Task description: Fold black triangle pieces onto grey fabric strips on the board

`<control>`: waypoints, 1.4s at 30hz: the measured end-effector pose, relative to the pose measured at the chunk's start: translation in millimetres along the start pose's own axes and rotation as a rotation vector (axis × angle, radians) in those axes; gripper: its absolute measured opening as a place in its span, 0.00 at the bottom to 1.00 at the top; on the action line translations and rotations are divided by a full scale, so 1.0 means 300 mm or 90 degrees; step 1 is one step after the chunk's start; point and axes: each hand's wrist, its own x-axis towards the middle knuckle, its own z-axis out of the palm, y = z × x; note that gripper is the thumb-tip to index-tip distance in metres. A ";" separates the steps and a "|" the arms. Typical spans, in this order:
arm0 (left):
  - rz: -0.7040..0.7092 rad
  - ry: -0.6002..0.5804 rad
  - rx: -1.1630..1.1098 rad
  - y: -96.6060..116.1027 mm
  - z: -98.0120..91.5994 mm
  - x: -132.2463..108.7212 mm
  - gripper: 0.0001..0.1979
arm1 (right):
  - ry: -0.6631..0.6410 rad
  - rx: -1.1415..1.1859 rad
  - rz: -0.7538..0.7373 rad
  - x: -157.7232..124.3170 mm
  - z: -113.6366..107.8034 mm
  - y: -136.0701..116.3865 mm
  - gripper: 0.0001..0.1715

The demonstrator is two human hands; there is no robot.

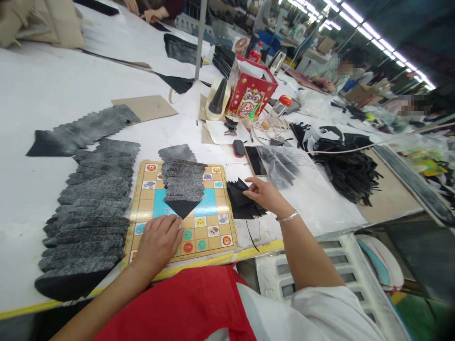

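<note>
My left hand [159, 244] lies on the patterned game board [142, 208], its fingers near the tip of a black piece at the bottom of a grey overlapping stack [185, 182]. Over a pile of small black pieces [243, 201], my right hand [265, 193] has its thumb and forefinger close together at the pile's upper edge. Whether a piece is between them is too small to tell. Left of the board, a long row of overlapping grey-black pieces [94, 203] runs down to the table's front edge.
A red box [252, 90], a bottle with an orange cap [282, 105] and a black tool holder [217, 99] stand behind. A clear plastic bag [280, 166] and black strips [348, 168] lie right. Another person's hands [152, 14] show at the top.
</note>
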 end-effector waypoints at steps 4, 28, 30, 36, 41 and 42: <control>-0.019 -0.031 -0.014 0.005 -0.010 0.006 0.10 | 0.161 -0.212 -0.032 -0.032 0.081 -0.068 0.16; -0.084 -0.055 0.055 -0.013 0.039 0.121 0.17 | 0.291 0.352 0.001 0.048 0.313 -0.417 0.10; -0.094 -0.050 0.052 -0.015 0.045 0.121 0.17 | 0.371 0.263 -0.058 0.007 0.273 -0.402 0.09; -0.198 0.016 -0.073 -0.052 0.000 0.077 0.14 | 0.136 -0.047 -0.370 -0.171 0.337 -0.384 0.07; -0.148 0.041 -0.091 -0.042 -0.065 -0.023 0.12 | 0.091 -0.062 -0.401 -0.230 0.406 -0.404 0.10; -0.107 0.023 -0.082 -0.029 -0.069 -0.045 0.11 | 0.080 -0.061 -0.398 -0.230 0.403 -0.409 0.10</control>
